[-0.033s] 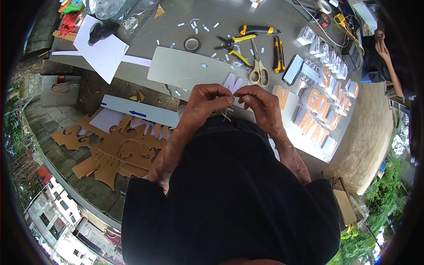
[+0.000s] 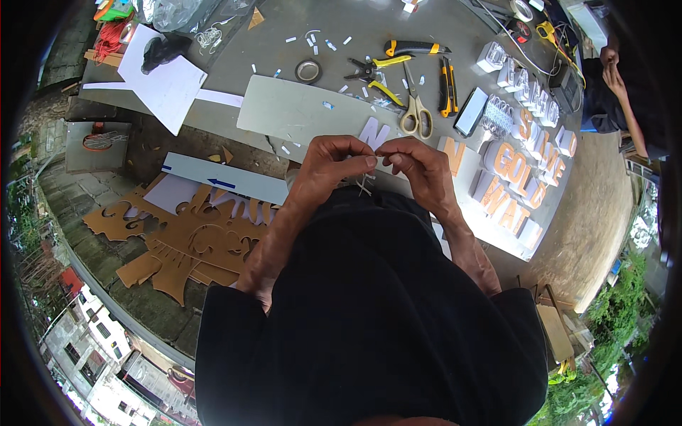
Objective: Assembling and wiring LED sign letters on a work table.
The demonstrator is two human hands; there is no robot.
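Note:
My left hand [image 2: 330, 169] and my right hand [image 2: 419, 170] are close together at the near edge of the table, fingertips almost touching. Both pinch a thin white wire [image 2: 364, 186], whose loose ends hang below my left fingers; the exact grip is partly hidden by the fingers. Just beyond them lies a white letter-shaped piece [image 2: 372, 132]. Scissors [image 2: 418, 119] with beige handles rest past my right hand, beside yellow-and-black wire strippers [image 2: 374, 74]. An orange-faced letter [image 2: 452, 155] sits right of my right hand.
Several raised letters [image 2: 511, 165] fill the table's right side, near a phone [image 2: 470, 112]. Two utility knives [image 2: 448, 86] and a tape roll [image 2: 308, 71] lie farther back among white scraps. Brown cut-out panels [image 2: 192, 241] are at lower left. Another person's hand [image 2: 615, 75] shows at far right.

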